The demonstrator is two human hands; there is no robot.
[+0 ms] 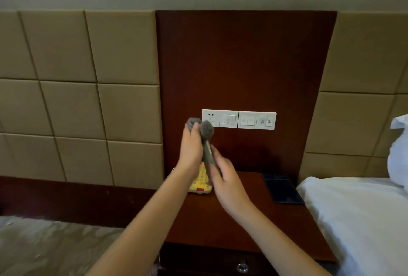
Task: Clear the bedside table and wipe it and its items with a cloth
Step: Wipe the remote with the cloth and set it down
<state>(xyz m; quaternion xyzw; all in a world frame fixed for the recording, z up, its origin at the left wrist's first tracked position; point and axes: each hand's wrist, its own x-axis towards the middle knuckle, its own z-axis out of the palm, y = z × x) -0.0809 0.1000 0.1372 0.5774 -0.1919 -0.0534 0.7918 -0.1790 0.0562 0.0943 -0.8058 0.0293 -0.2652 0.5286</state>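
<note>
Cloth (207, 141) upright between both hands

we see two bare forearms reaching in from the lower edge, with no sleeve showing on either one. the left hand (190, 149) and the right hand (225, 181) wear no gloves and no rings that we can make out (motion blur softens the fingers). something small glints at the left wrist, too blurred to identify.
</note>
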